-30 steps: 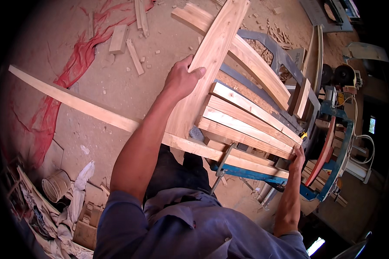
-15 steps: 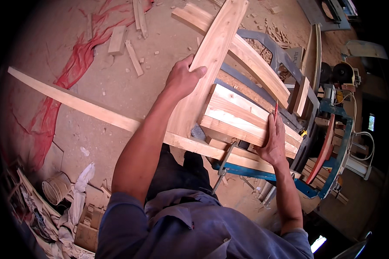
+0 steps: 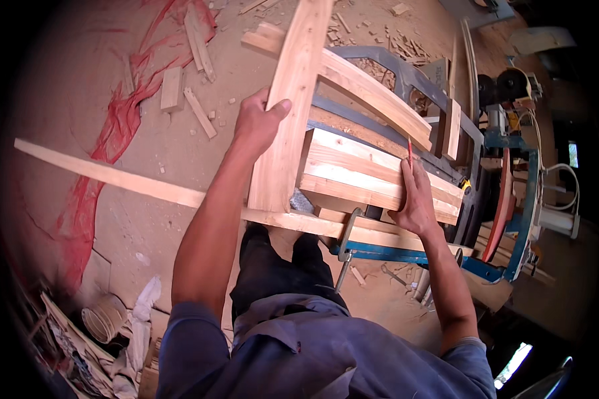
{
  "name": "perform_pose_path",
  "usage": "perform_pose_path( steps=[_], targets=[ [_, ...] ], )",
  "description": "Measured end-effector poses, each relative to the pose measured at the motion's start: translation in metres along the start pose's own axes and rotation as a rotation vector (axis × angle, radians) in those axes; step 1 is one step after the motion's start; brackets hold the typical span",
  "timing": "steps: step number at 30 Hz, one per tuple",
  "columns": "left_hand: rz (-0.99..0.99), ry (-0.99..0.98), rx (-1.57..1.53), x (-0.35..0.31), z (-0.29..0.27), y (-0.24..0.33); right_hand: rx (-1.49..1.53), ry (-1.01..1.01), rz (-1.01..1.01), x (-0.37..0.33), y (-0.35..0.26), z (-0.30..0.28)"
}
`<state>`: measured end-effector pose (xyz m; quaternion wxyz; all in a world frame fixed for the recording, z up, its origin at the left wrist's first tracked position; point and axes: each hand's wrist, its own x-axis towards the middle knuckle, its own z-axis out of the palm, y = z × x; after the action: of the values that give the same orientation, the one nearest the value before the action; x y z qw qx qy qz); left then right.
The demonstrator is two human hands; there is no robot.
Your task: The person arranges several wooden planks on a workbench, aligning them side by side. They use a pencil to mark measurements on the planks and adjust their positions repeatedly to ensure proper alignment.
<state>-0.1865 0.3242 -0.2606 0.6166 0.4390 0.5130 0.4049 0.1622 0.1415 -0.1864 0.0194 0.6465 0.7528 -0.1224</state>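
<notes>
Wooden boards fill the middle of my view. My left hand (image 3: pixel 258 123) grips a long pale plank (image 3: pixel 287 113) that stands steeply; the thumb lies on its face and the fingers (image 3: pixel 276 108) wrap around its left edge, so they are closed on it. The lower end of the plank rests near a thin long strip (image 3: pixel 133 183), which runs from the far left across to the saw frame.

My right hand (image 3: pixel 416 199) lies flat on a stack of short boards (image 3: pixel 359 176) just to the right of the plank. Its fingers are stretched out and press on the top board, and a thin red pencil (image 3: pixel 410 151) stands up between them; I cannot tell how tightly it is held.

The stack sits on the counter (image 3: pixel 412 256), a blue metal frame. A metal clamp (image 3: pixel 346 246) hangs at its front edge, just beside my right wrist. Behind the stack, a curved wooden piece (image 3: pixel 373 93) lies across a grey metal frame (image 3: pixel 406 73), and this stands in the way beyond the plank. On the right is a machine (image 3: pixel 512 199) with a red curved part.

The sawdust floor (image 3: pixel 113 219) carries small offcuts (image 3: pixel 180 90), a red plastic sheet (image 3: pixel 106 133) on the left, and a coiled hose (image 3: pixel 103 322) low in the left corner.
</notes>
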Motion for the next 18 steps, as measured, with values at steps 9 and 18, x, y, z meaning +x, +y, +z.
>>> perform_pose_path(
  steps=[9, 18],
  targets=[
    [0.289, -0.006, -0.315, -0.114, 0.097, 0.080, 1.038, 0.170, 0.281, 0.012, -0.075, -0.078],
    [0.174, -0.661, -0.062, -0.164, 0.294, 0.061, 1.692, 0.617, 0.482, -0.103, 0.069, -0.079]
  ],
)
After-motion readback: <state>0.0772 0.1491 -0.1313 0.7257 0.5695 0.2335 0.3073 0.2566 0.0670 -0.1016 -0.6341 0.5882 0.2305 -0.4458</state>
